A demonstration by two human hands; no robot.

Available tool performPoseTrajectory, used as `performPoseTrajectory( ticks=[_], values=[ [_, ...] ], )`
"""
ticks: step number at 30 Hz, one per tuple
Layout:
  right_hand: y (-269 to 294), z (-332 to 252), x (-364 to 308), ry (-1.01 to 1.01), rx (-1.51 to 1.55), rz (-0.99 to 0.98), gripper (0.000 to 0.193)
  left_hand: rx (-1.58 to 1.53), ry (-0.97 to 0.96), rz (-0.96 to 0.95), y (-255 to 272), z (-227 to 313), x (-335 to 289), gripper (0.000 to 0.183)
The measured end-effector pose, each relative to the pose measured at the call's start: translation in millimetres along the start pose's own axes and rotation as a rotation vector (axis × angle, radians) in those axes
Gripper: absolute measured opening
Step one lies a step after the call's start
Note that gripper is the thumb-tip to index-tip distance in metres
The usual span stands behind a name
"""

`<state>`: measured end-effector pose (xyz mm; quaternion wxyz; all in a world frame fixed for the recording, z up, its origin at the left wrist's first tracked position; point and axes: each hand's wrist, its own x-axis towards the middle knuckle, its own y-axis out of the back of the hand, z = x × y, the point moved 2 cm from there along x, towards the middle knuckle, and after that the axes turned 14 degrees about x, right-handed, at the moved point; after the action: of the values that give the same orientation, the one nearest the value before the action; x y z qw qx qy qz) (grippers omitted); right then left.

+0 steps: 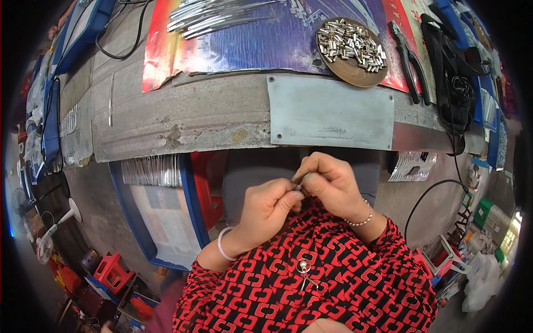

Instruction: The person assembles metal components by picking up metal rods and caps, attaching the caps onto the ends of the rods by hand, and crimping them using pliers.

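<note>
My left hand [265, 210] and my right hand [334, 186] meet in front of my body, just below the bench edge. Thumbs and fingers of both are pinched together around a small greyish metal piece [298, 187], mostly covered by the fingertips, so its exact kind cannot be told. Beyond them, a grey metal plate [331, 111] is fastened to the bench edge. Farther back, a round brown dish [355, 76] holds many short silvery metal tubes [350, 45]. Black-handled pliers [410, 64] lie to its right.
Slim silvery metal rods [214, 16] lie on a colourful printed sheet [233, 53]. A single rod [111, 100] rests at the left. Below the bench, a blue-rimmed tray [194, 222] holds more metal pieces [151, 170]. A black cable [410, 213] hangs at the right.
</note>
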<state>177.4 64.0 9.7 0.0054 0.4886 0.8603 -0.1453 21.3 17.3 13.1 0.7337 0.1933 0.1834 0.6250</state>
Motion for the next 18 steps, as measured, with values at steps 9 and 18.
performPoseTrajectory(
  ticks=[9, 18],
  values=[
    [5, -6, -2, -0.145, 0.507, -0.06, 0.014, -1.033, 0.454, -0.525, 4, 2, -6, 0.023],
    [-3, -2, -9, 0.043, 0.36, -0.02, 0.013, -1.018, 0.439, -0.548, 2, 2, -8, 0.026]
  ],
)
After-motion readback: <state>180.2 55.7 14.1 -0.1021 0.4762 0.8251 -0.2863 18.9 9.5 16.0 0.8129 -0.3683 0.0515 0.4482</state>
